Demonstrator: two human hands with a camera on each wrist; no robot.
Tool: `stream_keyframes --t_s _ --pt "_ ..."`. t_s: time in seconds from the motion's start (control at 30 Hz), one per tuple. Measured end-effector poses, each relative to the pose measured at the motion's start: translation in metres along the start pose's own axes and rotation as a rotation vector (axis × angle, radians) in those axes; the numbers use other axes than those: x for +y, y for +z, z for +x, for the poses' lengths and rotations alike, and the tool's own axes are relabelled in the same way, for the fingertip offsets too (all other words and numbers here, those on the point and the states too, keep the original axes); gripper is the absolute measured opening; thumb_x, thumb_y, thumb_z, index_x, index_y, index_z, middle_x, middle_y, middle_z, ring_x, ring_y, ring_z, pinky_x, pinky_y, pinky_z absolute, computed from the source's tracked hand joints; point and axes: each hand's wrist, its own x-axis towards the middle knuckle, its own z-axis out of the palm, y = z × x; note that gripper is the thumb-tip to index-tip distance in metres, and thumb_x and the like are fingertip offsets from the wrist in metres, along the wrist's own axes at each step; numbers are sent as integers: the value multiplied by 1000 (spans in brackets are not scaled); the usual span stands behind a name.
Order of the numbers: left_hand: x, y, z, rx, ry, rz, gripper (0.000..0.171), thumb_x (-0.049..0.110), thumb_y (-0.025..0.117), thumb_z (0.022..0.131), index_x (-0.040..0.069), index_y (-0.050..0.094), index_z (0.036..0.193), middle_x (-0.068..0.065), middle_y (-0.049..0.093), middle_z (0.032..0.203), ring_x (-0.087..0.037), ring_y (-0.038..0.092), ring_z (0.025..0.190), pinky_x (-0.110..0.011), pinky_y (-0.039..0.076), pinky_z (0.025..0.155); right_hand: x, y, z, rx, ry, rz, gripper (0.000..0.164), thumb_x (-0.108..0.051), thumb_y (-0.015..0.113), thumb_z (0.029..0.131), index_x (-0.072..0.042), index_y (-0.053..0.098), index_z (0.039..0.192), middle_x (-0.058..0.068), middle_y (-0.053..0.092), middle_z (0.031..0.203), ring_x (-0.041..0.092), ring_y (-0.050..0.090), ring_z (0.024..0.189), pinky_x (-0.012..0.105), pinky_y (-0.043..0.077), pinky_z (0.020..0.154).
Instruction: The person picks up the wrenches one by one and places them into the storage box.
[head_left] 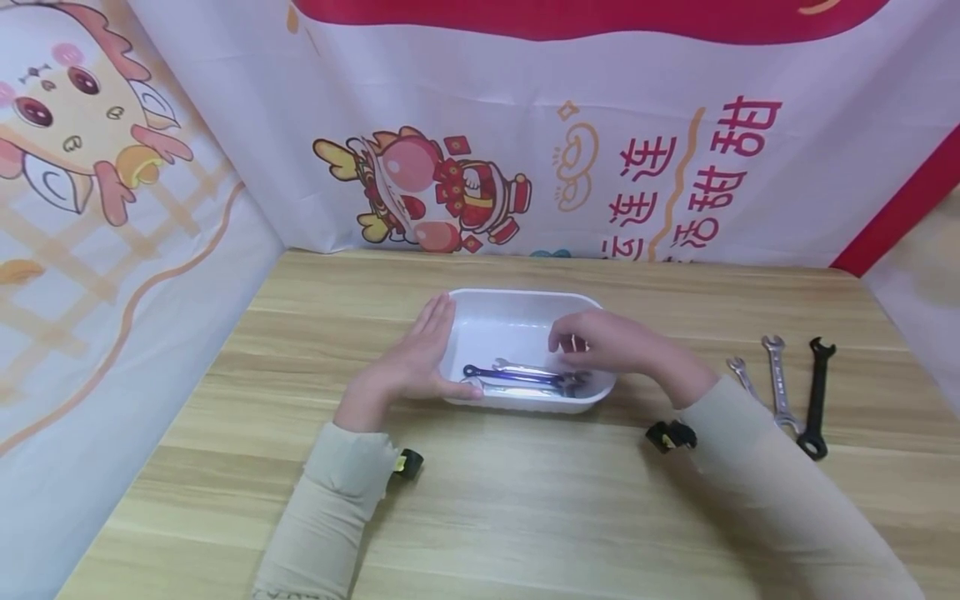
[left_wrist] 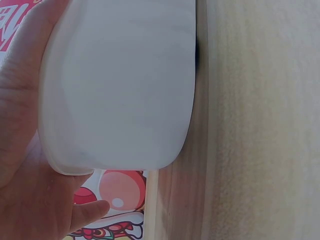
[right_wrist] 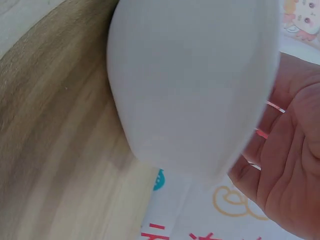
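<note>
A white plastic tray (head_left: 517, 302) stands on the table with several wrenches in its front half. Among them are a dark blue wrench (head_left: 517, 377) and a silver wrench (head_left: 517, 367). My left hand (head_left: 412, 358) holds the tray's left end, fingers along the outer side and thumb over the front rim. In the left wrist view that hand borders the tray's pale wall (left_wrist: 125, 90). My right hand (head_left: 607, 340) reaches over the right end, its loosely bent fingers above the wrenches. From the right wrist, the palm (right_wrist: 295, 150) shows beside the rim; the fingertips are partly hidden.
On the table's right side lie a small silver wrench (head_left: 742, 373), a longer silver wrench (head_left: 778, 383) and a black wrench (head_left: 817, 400). Wood-grain table (head_left: 525, 500) surrounds the tray. A printed cloth (head_left: 487, 83) hangs behind the table's back edge.
</note>
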Motion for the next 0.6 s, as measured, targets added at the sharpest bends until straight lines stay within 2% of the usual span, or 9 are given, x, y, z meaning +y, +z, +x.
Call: stream_keyframes --t_s 0.17,0.33,0.6 --pt "0 -1 0 -1 4 -3 144 79 72 65 9 -11 159 -5 -17 167 -23 -15 155 -43 8 127 0 -2 -11 64 -25 -27 15 -12 70 91 -10 72 105 -5 67 86 9 60 80 28 56 75" --pt "0 0 0 -5 4 -7 144 79 73 65 9 -11 159 -4 -19 166 -22 -15 155 -43 7 127 -2 -7 -25 105 -5 -46 15 -14 72 91 -10 71 106 -6 67 87 9 60 80 26 55 73" --pt "2 -1 -1 -4 -5 -19 144 75 76 66 9 -12 159 -3 -20 166 -22 -16 155 -42 7 127 -2 -18 -44 143 42 -69 20 -14 73 90 -12 72 110 -5 68 90 10 60 82 32 57 78"
